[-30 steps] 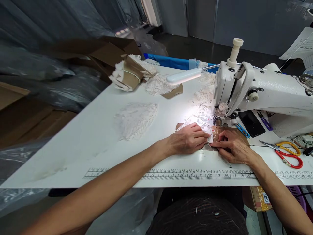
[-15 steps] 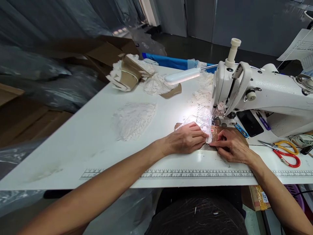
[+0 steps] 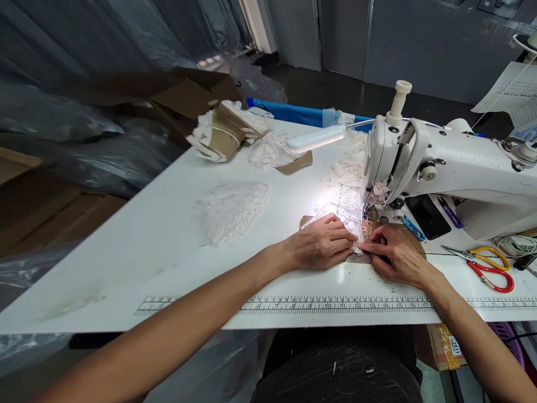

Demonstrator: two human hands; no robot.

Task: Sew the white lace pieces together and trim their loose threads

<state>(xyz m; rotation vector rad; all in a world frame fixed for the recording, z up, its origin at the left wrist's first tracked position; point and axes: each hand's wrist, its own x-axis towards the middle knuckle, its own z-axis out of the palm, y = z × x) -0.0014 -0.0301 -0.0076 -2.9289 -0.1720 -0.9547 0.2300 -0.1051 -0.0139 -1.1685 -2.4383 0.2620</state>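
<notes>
White lace fabric [image 3: 351, 215] lies under the needle area of a white sewing machine [image 3: 377, 162], lit brightly by its lamp. My left hand [image 3: 323, 243] rests on this lace with fingers bent and close together, gripping its near edge. From the other side, my right hand [image 3: 392, 254] reaches the same edge; its index finger is extended to the lace and the thumb is tucked below. Brown card [image 3: 371, 226] shows beneath the lace and under my right hand. Whatever is between the fingertips is partly hidden.
Another lace piece [image 3: 235, 211] lies flat on the white table [image 3: 159, 246]. A banded lace bundle [image 3: 224, 134] sits at the back. Right of my hands are scissors [image 3: 489, 263], blue thread snips [image 3: 413, 228] and a phone [image 3: 428, 215]. A printed ruler [image 3: 327, 305] runs along the front edge.
The whole view has shifted slightly, so the table sits lower. My right index finger has straightened toward the lace edge, while my left hand stays nearly in place.
</notes>
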